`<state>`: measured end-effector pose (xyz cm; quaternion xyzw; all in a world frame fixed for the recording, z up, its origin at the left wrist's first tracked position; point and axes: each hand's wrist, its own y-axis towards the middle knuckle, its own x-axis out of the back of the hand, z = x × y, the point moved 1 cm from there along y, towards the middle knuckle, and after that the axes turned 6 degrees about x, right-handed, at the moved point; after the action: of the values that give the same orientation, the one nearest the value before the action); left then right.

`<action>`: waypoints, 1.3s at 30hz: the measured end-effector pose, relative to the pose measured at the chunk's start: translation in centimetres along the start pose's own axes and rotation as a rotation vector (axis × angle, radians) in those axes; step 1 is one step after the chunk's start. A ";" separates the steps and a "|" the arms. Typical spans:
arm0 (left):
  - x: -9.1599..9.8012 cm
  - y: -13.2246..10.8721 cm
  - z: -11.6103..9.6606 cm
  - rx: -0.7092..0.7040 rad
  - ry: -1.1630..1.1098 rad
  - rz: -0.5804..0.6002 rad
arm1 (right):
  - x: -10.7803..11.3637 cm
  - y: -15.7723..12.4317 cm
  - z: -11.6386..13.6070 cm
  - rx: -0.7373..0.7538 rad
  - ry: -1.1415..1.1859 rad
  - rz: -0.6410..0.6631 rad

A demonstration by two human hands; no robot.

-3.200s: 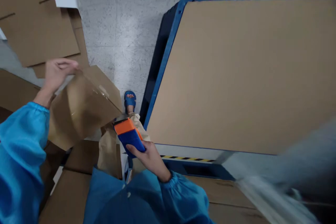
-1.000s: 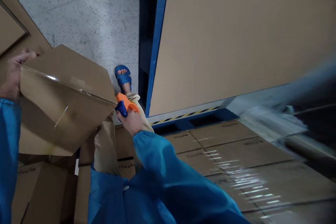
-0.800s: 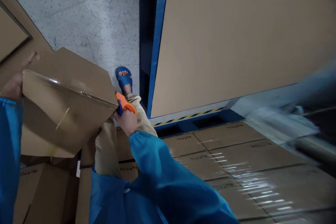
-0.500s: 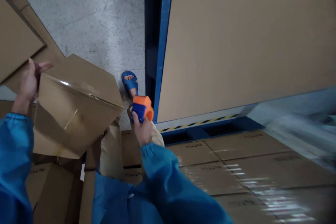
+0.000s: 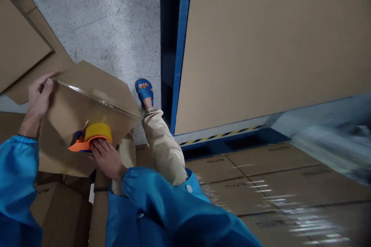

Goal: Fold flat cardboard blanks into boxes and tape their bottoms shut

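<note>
A cardboard box (image 5: 65, 112) with clear tape along one edge is tilted in front of me at the left. My left hand (image 5: 40, 92) grips its upper left corner, thumb toward the taped edge. In my right hand (image 5: 107, 158) is an orange and blue tape dispenser (image 5: 79, 146) carrying a yellow roll of tape (image 5: 98, 130). The dispenser is over the box's near side, below the taped edge; whether it touches the cardboard I cannot tell. Part of its handle is hidden by my fingers.
Flat cardboard pieces (image 5: 21, 42) lie at the upper left. A large cardboard-faced block with a blue frame (image 5: 180, 54) stands to the right, beside a blue pallet (image 5: 269, 136). Film-wrapped cartons (image 5: 263, 162) fill the lower right; another carton (image 5: 60, 208) sits at lower left.
My right hand has brought the tape dispenser left and down, from beside my leg to the box's near side, and turned it. My left thumb has come down onto the box corner.
</note>
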<state>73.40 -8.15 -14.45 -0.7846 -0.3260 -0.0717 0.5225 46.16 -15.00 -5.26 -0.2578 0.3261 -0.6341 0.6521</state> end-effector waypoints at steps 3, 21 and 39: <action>-0.5 -0.7 -0.8 -0.132 -0.032 -0.102 | 3.6 -2.3 -1.5 -0.128 -0.007 -0.351; -4.0 0.6 -1.8 -0.159 0.147 -0.346 | 7.6 6.9 -9.4 -0.556 0.506 -0.992; -2.0 2.3 -0.6 -0.338 0.147 -0.035 | 9.5 5.6 -8.4 -0.047 0.197 -0.949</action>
<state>73.32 -10.15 -16.86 -0.8480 -0.2840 -0.1915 0.4043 43.43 -23.46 -15.90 -0.3311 0.2470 -0.8754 0.2510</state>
